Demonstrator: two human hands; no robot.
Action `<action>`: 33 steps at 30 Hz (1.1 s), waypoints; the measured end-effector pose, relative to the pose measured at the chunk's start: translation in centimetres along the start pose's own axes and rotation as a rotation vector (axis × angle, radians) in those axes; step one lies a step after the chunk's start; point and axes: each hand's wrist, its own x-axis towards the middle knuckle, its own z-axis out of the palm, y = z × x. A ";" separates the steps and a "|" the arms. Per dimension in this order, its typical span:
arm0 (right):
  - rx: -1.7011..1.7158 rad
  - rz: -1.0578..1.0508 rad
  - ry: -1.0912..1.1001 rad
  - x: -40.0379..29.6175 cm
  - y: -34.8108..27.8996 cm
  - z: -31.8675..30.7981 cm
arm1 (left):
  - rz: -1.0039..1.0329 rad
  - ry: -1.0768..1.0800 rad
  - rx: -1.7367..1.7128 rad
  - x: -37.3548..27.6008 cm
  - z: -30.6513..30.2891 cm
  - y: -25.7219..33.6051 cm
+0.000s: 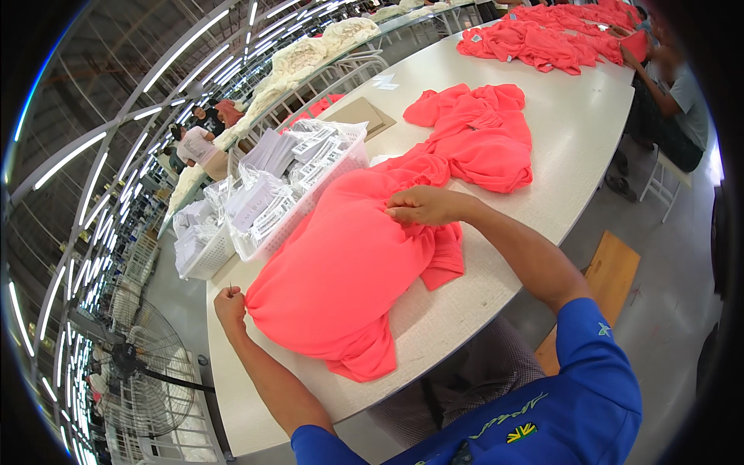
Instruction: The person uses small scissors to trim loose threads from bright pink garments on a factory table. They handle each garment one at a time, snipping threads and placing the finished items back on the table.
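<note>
A coral-pink garment lies spread over the pale table in front of me, its cloth puffed up between my hands. My left hand pinches the garment's far-left end, where the cloth draws into folds. A thin, dark, pointed thing sticks up from that fist, too small to name. My right hand is closed on the garment at a gathered seam near its upper right. Just beyond, a second coral garment lies bunched on the table, touching or overlapping the first; I cannot tell where one ends.
Pink and white plastic baskets hold printed tags at the table's left. Cardboard lies behind them. More coral garments are heaped at the far end, near a seated person. A pedestal fan stands left, a wooden bench right.
</note>
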 end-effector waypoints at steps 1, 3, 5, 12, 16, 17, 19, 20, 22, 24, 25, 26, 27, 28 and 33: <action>0.038 -0.074 0.081 0.4 0.2 0.7 | -0.010 0.009 0.024 0.2 -0.2 -0.5; 0.110 -0.218 0.244 0.9 0.2 3.4 | -0.028 0.023 0.066 0.4 -0.7 -1.8; 0.047 -0.285 0.211 0.9 -1.2 5.5 | -0.021 0.020 0.018 0.8 -1.0 -1.6; -0.221 -0.200 0.073 -1.2 -4.9 9.1 | 0.185 -0.025 -0.261 -3.5 -0.7 10.6; -0.291 -0.178 0.025 -1.2 -4.9 9.7 | 0.322 -0.234 -0.410 -9.3 2.5 18.5; -0.293 -0.200 0.035 -1.2 -4.9 9.9 | 0.375 -0.312 -0.420 -10.9 3.6 19.8; -0.295 -0.244 0.051 -1.1 -4.7 10.3 | 0.547 -0.464 -0.289 -13.0 5.7 20.7; -0.297 -0.263 0.059 -1.0 -4.5 10.5 | 0.630 -0.472 -0.179 -14.2 6.7 21.2; -0.321 -0.275 0.064 -0.8 -3.8 10.9 | 0.770 -0.475 -0.006 -15.5 8.3 21.5; -0.358 -0.267 0.047 -0.4 -3.1 11.3 | 0.876 -0.460 0.129 -15.7 9.6 21.0; -0.381 -0.263 0.037 -0.3 -3.0 11.5 | 0.850 -0.460 0.163 -15.7 9.7 20.9; -0.405 -0.259 0.026 -0.2 -2.9 11.6 | 0.823 -0.459 0.197 -15.8 9.8 20.8; -0.431 -0.256 0.018 -0.2 -3.0 11.5 | 0.800 -0.457 0.232 -15.8 9.9 20.8; -0.424 -0.274 0.026 -0.3 -3.1 11.4 | 0.749 -0.468 0.235 -15.6 9.9 20.7; -0.463 -0.305 0.048 -0.7 -4.2 10.9 | 0.600 -0.473 0.308 -13.7 9.4 19.3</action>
